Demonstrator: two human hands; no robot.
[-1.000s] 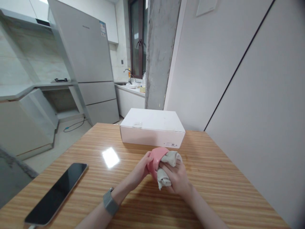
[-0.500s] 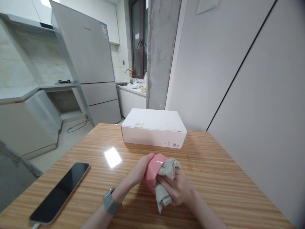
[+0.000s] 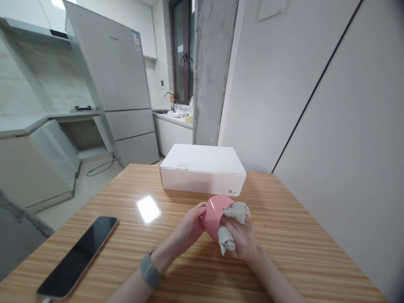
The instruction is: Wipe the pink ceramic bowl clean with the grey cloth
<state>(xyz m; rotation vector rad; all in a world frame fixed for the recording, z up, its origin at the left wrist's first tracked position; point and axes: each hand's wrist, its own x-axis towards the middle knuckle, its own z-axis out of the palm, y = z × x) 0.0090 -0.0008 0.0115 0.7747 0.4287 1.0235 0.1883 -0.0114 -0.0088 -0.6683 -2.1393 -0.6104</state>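
A pink bowl (image 3: 213, 213) is tilted on its side above the wooden table, its opening turned to the right. My left hand (image 3: 192, 225) grips it from the left, with some fingers hidden behind it. At the opening, my right hand (image 3: 241, 235) holds a light grey cloth (image 3: 238, 211) bunched against the inside of the bowl. Part of the cloth hangs below the fingers, and the fingertips are hidden inside the bowl. A watch with a grey band is on my left wrist.
Behind the bowl, a white box (image 3: 202, 179) stands on the wooden table (image 3: 284, 252). A black phone (image 3: 78, 256) with a white cable lies at the left. A fridge, counters and a sink are beyond.
Both hands, with the bowl and the cloth, have moved right and slightly away from me. The bowl has turned a little. The view has shifted slightly.
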